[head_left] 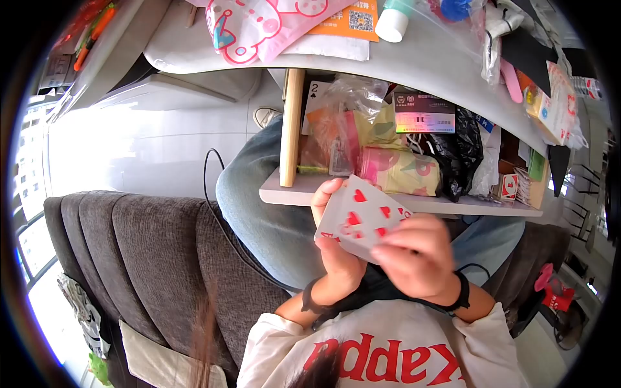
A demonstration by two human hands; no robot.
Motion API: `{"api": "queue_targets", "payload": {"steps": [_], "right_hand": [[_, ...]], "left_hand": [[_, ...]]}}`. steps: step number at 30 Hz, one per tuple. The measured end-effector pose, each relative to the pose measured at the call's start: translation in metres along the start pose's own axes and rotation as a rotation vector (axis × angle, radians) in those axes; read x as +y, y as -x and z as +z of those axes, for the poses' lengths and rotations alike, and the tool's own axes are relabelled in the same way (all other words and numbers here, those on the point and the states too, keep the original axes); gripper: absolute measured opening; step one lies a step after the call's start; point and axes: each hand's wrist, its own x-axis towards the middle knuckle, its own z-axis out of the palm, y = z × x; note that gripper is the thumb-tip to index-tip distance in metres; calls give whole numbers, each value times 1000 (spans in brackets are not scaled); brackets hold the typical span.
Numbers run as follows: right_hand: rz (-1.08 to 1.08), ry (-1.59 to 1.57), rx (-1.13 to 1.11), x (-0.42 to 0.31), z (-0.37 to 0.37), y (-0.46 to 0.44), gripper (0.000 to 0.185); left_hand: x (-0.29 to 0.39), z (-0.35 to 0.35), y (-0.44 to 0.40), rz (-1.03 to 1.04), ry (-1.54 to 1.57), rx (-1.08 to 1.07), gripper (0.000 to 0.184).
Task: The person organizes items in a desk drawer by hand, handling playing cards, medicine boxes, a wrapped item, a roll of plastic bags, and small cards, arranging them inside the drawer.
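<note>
My left hand (pixel 341 262) is closed round a small stack of playing cards (pixel 349 220), thumb at the lower left corner and fingers behind. Red hearts show on the top faces, and a red A is at the left corner. My right hand (pixel 417 249), slightly blurred, pinches the right edge of the cards, its fingers covering part of the top face. The cards are tilted, just in front of an open drawer (pixel 401 205). In the drawer, a two of clubs card (pixel 315 97) stands at the left side.
Plastic bags, yellow-and-pink packets (pixel 401 171), a black bag (pixel 460 152) and a shiny dark card (pixel 424 113) fill the drawer. Above is a white desk (pixel 259 72) with a pink bag (pixel 262 26) and a capped tube (pixel 392 24). A grey sofa (pixel 155 258) and a cable (pixel 223 236) lie to the left.
</note>
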Motion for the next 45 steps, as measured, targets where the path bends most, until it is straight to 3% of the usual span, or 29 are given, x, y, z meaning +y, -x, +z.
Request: {"api": "queue_targets", "payload": {"steps": [1,3,6,7,11,14,17,18,21,24,27,30,33,39,45], "right_hand": [[-62,33,-63,-2,6,-4,28],[13,-97,-82,-8,18,0,26],[53,-263,-261,-2,8,-14,22],[69,-322,-334,1,-1,-23,22],[53,57,-430,36,-15,-69,30],[-247,329,-576,69,14,-93,40],[-509,479,-795,102,46,-91,34],[-619,394,-750,105,50,-93,24],[-649,403,-800,108,58,-90,19],[-296,623,-1278,87,51,-109,30],[-461,719,-1135,102,59,-98,26],[-498,669,-1150,105,53,-95,18],[-551,569,-897,109,44,-93,8],[-366,434,-1011,98,17,-110,7],[-145,491,-1138,90,7,-106,12]], "left_hand": [[-1,1,-2,27,32,-8,64],[7,1,0,43,40,8,56],[14,-11,-6,35,-51,28,42],[18,-11,-7,33,45,90,35],[29,-23,-19,191,45,103,15],[33,-30,-23,227,75,93,13],[35,-32,-22,225,108,83,13],[37,-38,-21,191,129,95,20],[39,-40,-22,166,144,94,21],[39,-39,-23,160,102,70,23],[42,-43,-25,157,134,40,25],[49,-51,-26,163,159,26,28],[53,-58,-30,213,192,14,29],[51,-61,-32,260,163,3,30],[51,-62,-32,247,149,-12,31]]}}
